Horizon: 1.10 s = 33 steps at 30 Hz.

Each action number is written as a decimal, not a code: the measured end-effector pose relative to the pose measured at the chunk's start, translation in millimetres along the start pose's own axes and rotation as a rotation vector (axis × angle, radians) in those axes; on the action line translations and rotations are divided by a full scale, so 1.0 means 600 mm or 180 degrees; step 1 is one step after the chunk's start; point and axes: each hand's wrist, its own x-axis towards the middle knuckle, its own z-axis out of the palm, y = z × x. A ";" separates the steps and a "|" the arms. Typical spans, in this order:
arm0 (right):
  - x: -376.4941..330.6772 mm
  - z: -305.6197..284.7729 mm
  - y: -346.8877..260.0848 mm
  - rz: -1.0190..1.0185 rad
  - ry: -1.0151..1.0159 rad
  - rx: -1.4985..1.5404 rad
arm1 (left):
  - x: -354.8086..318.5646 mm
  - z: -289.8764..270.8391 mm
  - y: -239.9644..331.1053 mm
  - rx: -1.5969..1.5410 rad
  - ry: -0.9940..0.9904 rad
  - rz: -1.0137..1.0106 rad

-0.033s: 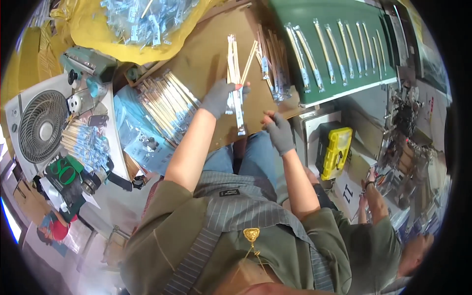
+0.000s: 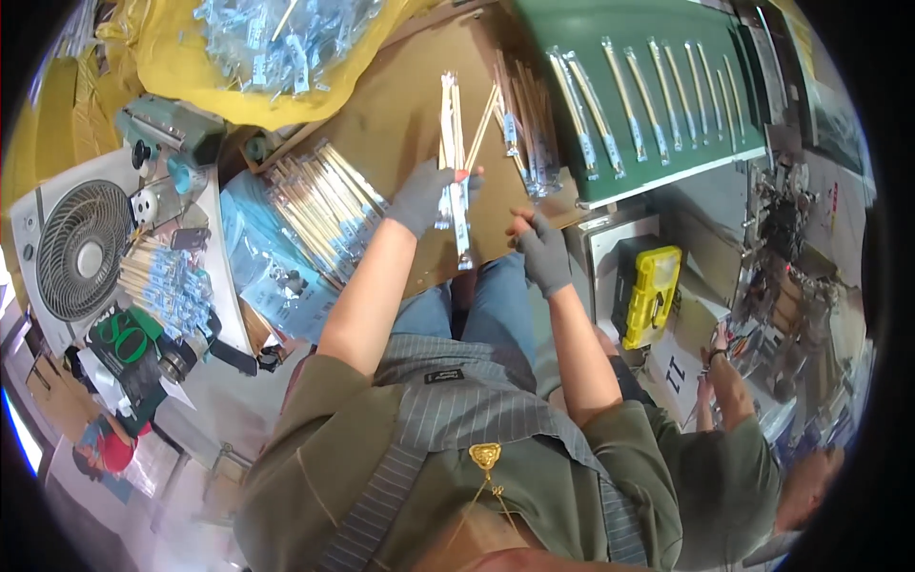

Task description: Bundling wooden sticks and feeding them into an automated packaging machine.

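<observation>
I see a brown cardboard-covered worktable (image 2: 400, 105) at the centre of the scene. Left of it stands a white fan (image 2: 81, 253) beside a grey-green machine (image 2: 172, 129). Above the table's left end lies a yellow sheet (image 2: 181, 67). Right of the table runs a green conveyor belt (image 2: 658, 57); below that belt sits a yellow case (image 2: 650, 296). Another person (image 2: 753, 467) sits at lower right of the table.

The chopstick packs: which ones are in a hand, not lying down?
The few packs held upright in the grey-gloved left hand over the brown board; all other packs lie flat on surfaces.
</observation>
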 end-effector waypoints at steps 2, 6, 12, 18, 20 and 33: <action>0.013 0.009 -0.059 -0.0143 0.0077 0.0027 | -0.031 0.007 -0.003 0.0045 -0.0079 0.0006; 0.036 0.041 -0.143 -0.0480 0.0407 -0.0116 | -0.100 0.047 -0.007 0.0330 -0.0104 0.0151; 0.034 0.032 -0.161 -0.0915 0.0345 -0.0475 | -0.157 0.086 -0.012 0.0512 0.0386 0.0166; -0.050 0.079 -0.105 -0.0333 -0.0504 0.0577 | -0.176 0.119 -0.031 0.0519 0.0837 0.0492; -0.041 0.047 -0.108 -0.0687 -0.0219 -0.0397 | -0.181 0.122 -0.035 0.0548 0.0770 0.0525; -0.024 -0.016 -0.213 -0.0573 -0.0186 -0.0427 | -0.206 0.177 -0.012 0.1364 0.0347 0.0414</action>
